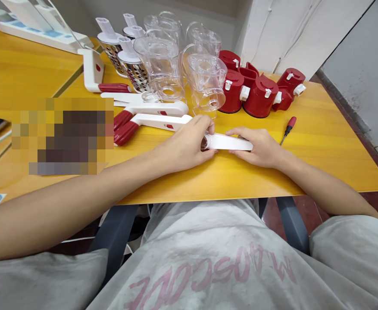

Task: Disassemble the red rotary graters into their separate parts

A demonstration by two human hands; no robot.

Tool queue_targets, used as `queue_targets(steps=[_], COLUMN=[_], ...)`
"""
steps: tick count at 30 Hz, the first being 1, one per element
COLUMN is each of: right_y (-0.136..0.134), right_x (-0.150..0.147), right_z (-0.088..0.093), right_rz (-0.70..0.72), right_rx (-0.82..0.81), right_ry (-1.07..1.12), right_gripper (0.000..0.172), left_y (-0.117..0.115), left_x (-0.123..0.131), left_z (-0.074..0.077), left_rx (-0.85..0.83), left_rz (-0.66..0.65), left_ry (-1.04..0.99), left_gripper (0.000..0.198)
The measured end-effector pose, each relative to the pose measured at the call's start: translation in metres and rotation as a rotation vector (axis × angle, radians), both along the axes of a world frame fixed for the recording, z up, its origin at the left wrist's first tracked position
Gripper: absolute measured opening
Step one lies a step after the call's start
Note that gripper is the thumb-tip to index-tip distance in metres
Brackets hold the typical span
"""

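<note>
A white plastic handle piece (pixel 230 142) lies on the yellow table (pixel 321 142) in front of me, held between both hands. My left hand (pixel 189 144) is closed over its left end, where a dark round opening shows. My right hand (pixel 260 146) grips its right end, fingers curled over it.
Behind the hands lie white crank handles with red grips (pixel 150 118). Further back stand clear plastic housings (pixel 206 82), metal grater drums (pixel 133 69) and red bases (pixel 260 97). A red-handled screwdriver (pixel 288 129) lies to the right. A blurred patch (pixel 62 135) covers the left.
</note>
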State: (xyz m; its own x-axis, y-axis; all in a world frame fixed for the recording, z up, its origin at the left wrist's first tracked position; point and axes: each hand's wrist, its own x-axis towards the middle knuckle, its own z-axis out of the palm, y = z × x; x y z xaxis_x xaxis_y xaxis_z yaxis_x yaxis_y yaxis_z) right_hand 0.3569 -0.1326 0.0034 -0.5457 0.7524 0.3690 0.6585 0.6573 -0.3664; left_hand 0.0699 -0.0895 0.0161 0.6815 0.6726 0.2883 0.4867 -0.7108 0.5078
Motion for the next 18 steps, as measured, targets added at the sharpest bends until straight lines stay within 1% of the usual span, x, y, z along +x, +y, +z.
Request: queue_targets(steps=[10, 18], right_y=[0.002, 0.0045], right_x=[0.0042, 0.0056], right_z=[-0.004, -0.0039], right_rz=[0.047, 0.086], right_rx=[0.036, 0.054], right_ry=[-0.096, -0.116], right_gripper=[0.056, 0.056], left_y=[0.0004, 0.0014], left_x=[0.0026, 0.0027], left_z=[-0.0057, -0.0104], left_rx=[0.019, 0.053], left_rz=[-0.025, -0.037], left_ry=[0.043, 0.064], left_gripper=[0.034, 0.033])
